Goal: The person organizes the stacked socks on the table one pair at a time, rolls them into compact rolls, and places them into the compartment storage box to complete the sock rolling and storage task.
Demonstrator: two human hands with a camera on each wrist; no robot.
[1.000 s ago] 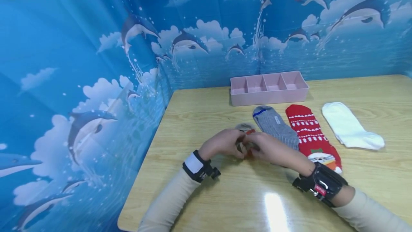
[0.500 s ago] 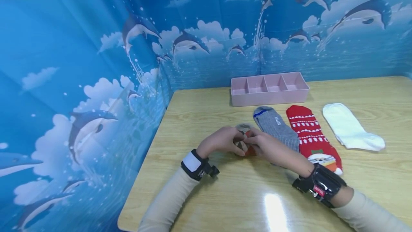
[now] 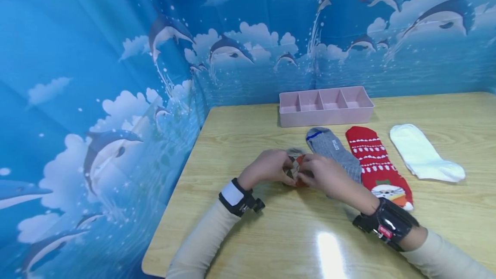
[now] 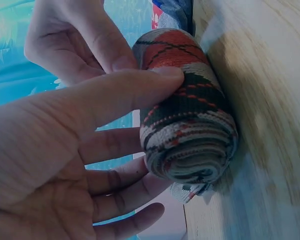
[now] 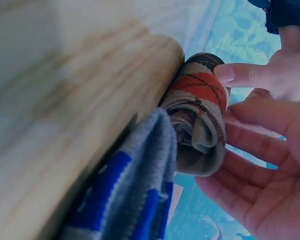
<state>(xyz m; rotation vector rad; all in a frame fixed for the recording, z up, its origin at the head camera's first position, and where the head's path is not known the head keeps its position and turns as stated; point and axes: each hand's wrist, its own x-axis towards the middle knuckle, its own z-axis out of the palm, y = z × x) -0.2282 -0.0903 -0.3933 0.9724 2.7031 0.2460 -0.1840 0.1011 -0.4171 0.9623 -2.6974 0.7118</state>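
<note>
A patterned sock in orange, dark green and beige is rolled up on the table, its spiral end visible in the left wrist view. My left hand holds the roll's left side, thumb across the top and fingers behind. From the right, my right hand grips the same roll; the right wrist view shows its fingers along the far side of the rolled sock. A loose flap of fabric pokes out below the spiral. Right beside the right hand lies a grey sock with a blue stripe.
Further right lie a red patterned sock and a white sock. Behind them stands a pink box with several compartments. A dolphin-print curtain hangs along the table's back and left edges.
Both hands stay at the roll. They have spread slightly, showing more of the sock between them, and the right hand's fingers have shifted toward the near side.
</note>
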